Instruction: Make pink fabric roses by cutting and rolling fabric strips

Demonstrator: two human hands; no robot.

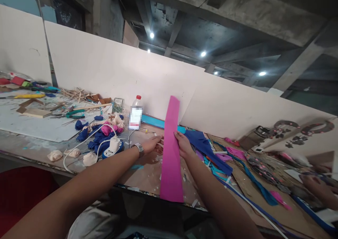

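A long magenta strip (172,158), paper-like or cloth-like, stands nearly upright in front of me, its lower end at the table's front edge. My right hand (184,145) grips its right edge, thumb on the near face and the other fingers behind. At the left edge is my left hand (153,144), a watch on its wrist; its fingertips meet the strip and partly pass behind it. Dark blue pieces (203,147) of similar material lie beyond my right hand. A bright blue strip (153,121) rests along the foot of the white partition.
A red-capped bottle (136,114) stands behind my left hand. Left of it lie a power strip (113,149) with a white cable, crumpled scraps (99,137) and green-handled pliers (75,114). At far right, another person's hand (317,188) is over the cluttered table.
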